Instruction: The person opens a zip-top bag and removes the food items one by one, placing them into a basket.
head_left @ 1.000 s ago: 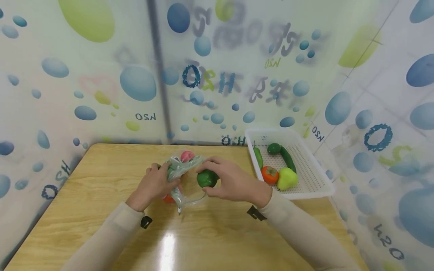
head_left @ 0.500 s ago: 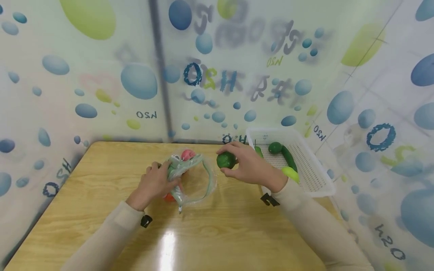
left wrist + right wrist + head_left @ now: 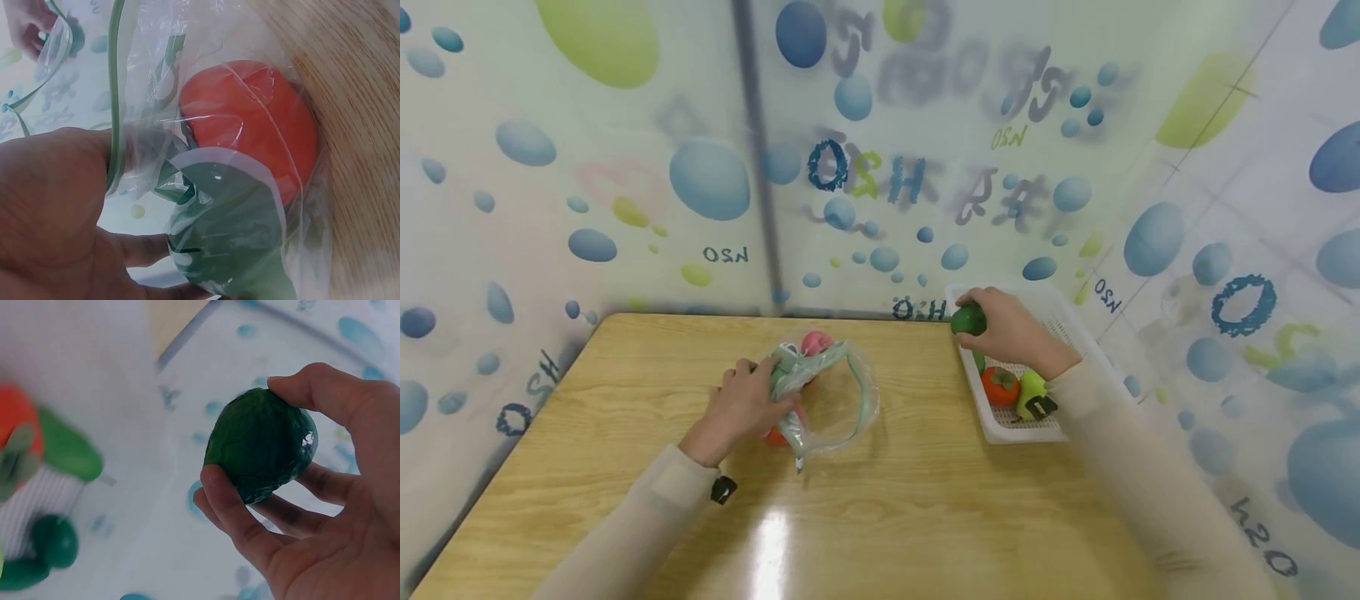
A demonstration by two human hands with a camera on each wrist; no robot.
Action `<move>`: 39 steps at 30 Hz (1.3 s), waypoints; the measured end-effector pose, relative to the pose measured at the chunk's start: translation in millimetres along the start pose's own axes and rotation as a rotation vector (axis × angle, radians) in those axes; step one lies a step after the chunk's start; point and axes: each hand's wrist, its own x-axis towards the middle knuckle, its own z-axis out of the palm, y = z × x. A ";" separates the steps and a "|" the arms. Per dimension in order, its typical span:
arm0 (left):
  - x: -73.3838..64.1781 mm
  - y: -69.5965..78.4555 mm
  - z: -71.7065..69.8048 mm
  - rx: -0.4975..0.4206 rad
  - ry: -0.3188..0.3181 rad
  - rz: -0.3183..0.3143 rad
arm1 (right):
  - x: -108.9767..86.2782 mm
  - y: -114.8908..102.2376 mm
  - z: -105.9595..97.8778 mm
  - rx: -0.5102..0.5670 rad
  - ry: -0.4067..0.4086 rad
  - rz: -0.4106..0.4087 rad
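My right hand (image 3: 1011,335) pinches a dark green, glossy avocado (image 3: 256,444) between thumb and fingertips, above the left rim of the white basket (image 3: 1022,435). On the table's middle lies a clear plastic zip bag (image 3: 867,396) with a green strip along its gaping mouth. My left hand (image 3: 741,408) grips the bag at its left side. Inside the bag, the left wrist view shows a red-orange round piece (image 3: 250,119) and a green round piece (image 3: 228,234) by my fingers. A pink round piece (image 3: 816,342) shows at the bag's far end.
In the basket are an orange-red persimmon (image 3: 1000,387) and a yellow-green pear (image 3: 1032,392). The right wrist view also shows a green pepper (image 3: 69,447), a second dark green avocado (image 3: 55,540) and a cucumber (image 3: 22,574), blurred. Patterned walls stand behind and to the right.
My right hand has carried the avocado from the bag's mouth rightward and away to the basket's edge. The left hand stays on the bag, whose mouth now shows uncovered.
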 end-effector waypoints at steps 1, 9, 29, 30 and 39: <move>-0.7 0.1 0.1 -0.001 0.001 0.003 | 1.6 7.0 -1.0 -0.007 0.001 0.004; -1.4 -0.7 1.4 -0.032 0.026 0.038 | 11.5 49.9 -3.3 -0.050 -0.036 0.073; 1.3 -2.1 2.4 -0.071 -0.004 0.014 | 19.9 78.5 13.5 -0.107 -0.368 0.377; 1.1 -2.0 2.2 -0.072 -0.005 0.014 | 18.7 77.8 13.4 -0.103 -0.371 0.379; 1.0 -1.3 1.1 -0.094 -0.020 0.006 | 17.1 76.0 14.5 -0.080 -0.365 0.386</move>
